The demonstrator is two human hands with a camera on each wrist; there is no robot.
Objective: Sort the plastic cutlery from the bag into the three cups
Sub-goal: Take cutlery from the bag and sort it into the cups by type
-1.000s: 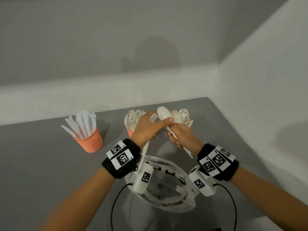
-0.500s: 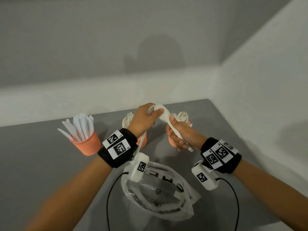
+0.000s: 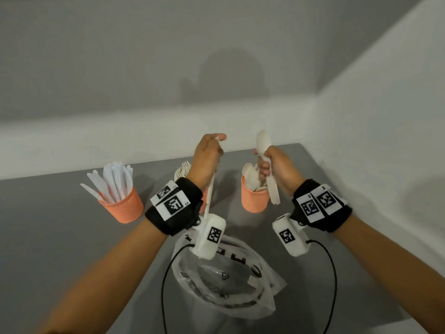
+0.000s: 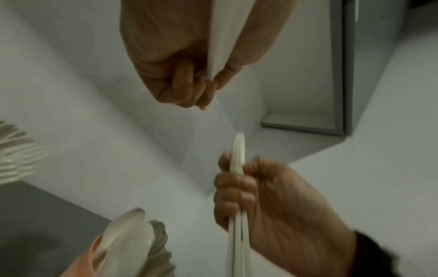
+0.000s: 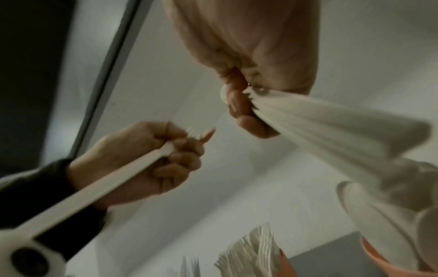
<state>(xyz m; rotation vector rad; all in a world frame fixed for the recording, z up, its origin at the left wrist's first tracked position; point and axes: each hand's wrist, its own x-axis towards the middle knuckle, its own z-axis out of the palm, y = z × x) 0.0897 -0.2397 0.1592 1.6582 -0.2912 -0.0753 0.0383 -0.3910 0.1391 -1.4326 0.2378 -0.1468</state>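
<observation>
While the grey table (image 3: pixel 60 237) carries everything, the clear bag (image 3: pixel 231 285) lies slack at its near edge, and whether any cutlery is left inside I cannot tell. Three orange cups stand in a row beyond it: the knife cup (image 3: pixel 121 206) at the left, the fork cup (image 3: pixel 184 171) in the middle, mostly hidden behind the left wrist, and the spoon cup (image 3: pixel 254 197) at the right. Raised above the middle cup, the left hand (image 3: pixel 207 162) is curled round a fork (image 3: pixel 210 196), its handle hanging down. Just above the right cup, the right hand (image 3: pixel 277 169) grips a small bundle of spoons (image 3: pixel 263 143), bowls up, handles down. To do this step well, each hand should probably lower its handles straight into its own cup, clear of the pieces already standing there, then let go only once the ends are inside the rim, so the light cups do not tip
</observation>
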